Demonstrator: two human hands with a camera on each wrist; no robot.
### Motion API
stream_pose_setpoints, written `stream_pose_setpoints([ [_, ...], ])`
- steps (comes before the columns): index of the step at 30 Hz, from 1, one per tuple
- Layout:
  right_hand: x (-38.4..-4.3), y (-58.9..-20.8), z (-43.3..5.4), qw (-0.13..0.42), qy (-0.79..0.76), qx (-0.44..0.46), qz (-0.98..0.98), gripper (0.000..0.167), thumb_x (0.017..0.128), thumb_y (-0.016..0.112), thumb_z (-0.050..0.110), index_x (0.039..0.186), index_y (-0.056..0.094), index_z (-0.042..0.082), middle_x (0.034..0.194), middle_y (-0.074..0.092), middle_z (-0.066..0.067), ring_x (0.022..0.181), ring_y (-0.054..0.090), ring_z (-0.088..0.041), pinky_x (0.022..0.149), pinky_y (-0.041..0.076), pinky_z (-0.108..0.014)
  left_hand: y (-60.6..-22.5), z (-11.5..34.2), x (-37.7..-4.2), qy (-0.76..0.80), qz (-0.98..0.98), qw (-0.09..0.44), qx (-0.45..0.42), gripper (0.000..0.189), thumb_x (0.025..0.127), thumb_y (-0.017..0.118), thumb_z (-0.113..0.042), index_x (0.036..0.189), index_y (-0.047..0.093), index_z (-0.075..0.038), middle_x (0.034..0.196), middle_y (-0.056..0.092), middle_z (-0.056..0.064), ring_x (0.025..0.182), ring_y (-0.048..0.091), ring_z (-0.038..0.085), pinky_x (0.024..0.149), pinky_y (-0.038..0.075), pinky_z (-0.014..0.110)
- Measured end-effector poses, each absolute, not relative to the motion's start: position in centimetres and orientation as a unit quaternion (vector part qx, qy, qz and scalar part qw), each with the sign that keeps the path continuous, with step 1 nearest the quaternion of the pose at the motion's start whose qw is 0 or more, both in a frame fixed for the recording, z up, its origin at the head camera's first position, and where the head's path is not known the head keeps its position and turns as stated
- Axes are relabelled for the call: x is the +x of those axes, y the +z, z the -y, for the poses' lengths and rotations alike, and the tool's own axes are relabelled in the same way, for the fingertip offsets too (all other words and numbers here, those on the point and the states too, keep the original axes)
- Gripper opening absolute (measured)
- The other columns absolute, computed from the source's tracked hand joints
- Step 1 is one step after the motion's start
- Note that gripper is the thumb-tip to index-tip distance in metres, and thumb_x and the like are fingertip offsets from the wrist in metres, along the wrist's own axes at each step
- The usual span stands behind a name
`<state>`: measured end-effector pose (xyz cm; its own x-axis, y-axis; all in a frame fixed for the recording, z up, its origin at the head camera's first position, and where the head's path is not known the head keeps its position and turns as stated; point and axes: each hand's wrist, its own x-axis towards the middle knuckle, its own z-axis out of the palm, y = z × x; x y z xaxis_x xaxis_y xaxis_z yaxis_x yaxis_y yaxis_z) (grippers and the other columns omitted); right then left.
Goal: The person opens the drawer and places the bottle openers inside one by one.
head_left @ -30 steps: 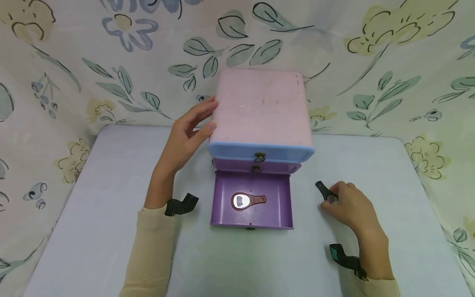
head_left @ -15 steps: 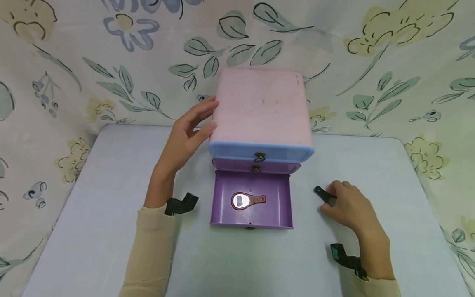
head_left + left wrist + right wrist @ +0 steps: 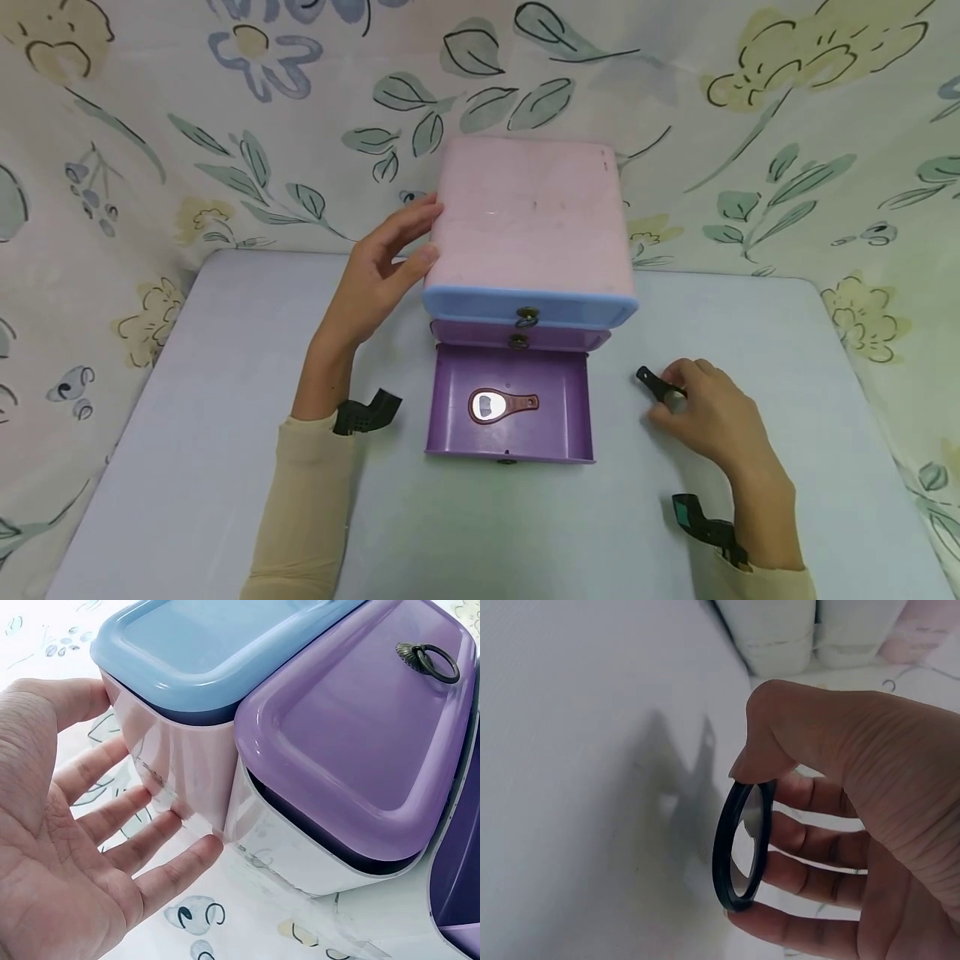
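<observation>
My right hand (image 3: 712, 421) pinches a black bottle opener (image 3: 654, 382) by its round end, to the right of the open drawer. Thumb and fingers hold the rim of this bottle opener (image 3: 721, 851) in the right wrist view, with its metal plate showing inside. My left hand (image 3: 363, 283) rests with extended fingers against the left side of a small drawer cabinet (image 3: 528, 221) with a pink top. The purple bottom drawer (image 3: 555, 436) is pulled out. A red-brown bottle opener with a metal plate (image 3: 491, 406) lies flat in it.
Above the open drawer, the blue drawer (image 3: 480, 307) and a purple drawer (image 3: 352, 735) are closed, each with a ring pull. The cabinet stands on a white table (image 3: 420, 533), near its back edge. A floral cloth (image 3: 300, 167) hangs behind.
The black bottle opener has tilted a little in my right hand, its handle dipping and then rising again. That hand has shifted slightly right. My left hand and the drawers stay put.
</observation>
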<state>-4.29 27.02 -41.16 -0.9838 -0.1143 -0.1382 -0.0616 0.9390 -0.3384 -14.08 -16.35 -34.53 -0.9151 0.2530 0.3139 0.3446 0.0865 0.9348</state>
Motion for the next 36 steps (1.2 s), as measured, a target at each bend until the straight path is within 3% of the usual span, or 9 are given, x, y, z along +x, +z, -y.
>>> stream_pose_setpoints([
  [12,-3.2,-38.7,-24.8,0.034,-0.208,-0.094,-0.973,0.031,0.079,0.075,0.013,0.109,0.069,0.009,0.107,0.070,-0.009,0.093,0.064,-0.024,0.069,0.052,-0.039,-34.4,16.2,-13.9,-0.648,0.733,0.038,-0.204,0.052,0.102,0.062,-0.006,0.153,0.057,-0.010,0.165,0.048,-0.009,0.149,0.051,0.017,0.110,0.056,0.027],
  [22,-1.7,-36.3,-21.4,-0.035,-0.200,-0.186,-0.961,0.035,0.076,0.077,0.010,0.108,0.067,0.018,0.104,0.066,0.008,0.094,0.056,-0.010,0.069,0.053,-0.033,-34.6,16.4,-14.0,-0.646,0.734,0.039,-0.206,0.050,0.103,0.064,-0.012,0.152,0.057,-0.009,0.167,0.046,-0.003,0.151,0.050,0.021,0.111,0.055,0.027],
  [36,-1.6,-34.7,-18.0,-0.034,-0.186,-0.271,-0.944,0.038,0.076,0.079,0.013,0.112,0.067,0.019,0.109,0.064,0.011,0.098,0.058,-0.007,0.071,0.054,-0.029,-34.5,16.4,-13.9,-0.645,0.735,0.038,-0.207,0.050,0.103,0.064,-0.012,0.153,0.057,-0.010,0.167,0.046,-0.003,0.151,0.050,0.021,0.109,0.055,0.023],
])
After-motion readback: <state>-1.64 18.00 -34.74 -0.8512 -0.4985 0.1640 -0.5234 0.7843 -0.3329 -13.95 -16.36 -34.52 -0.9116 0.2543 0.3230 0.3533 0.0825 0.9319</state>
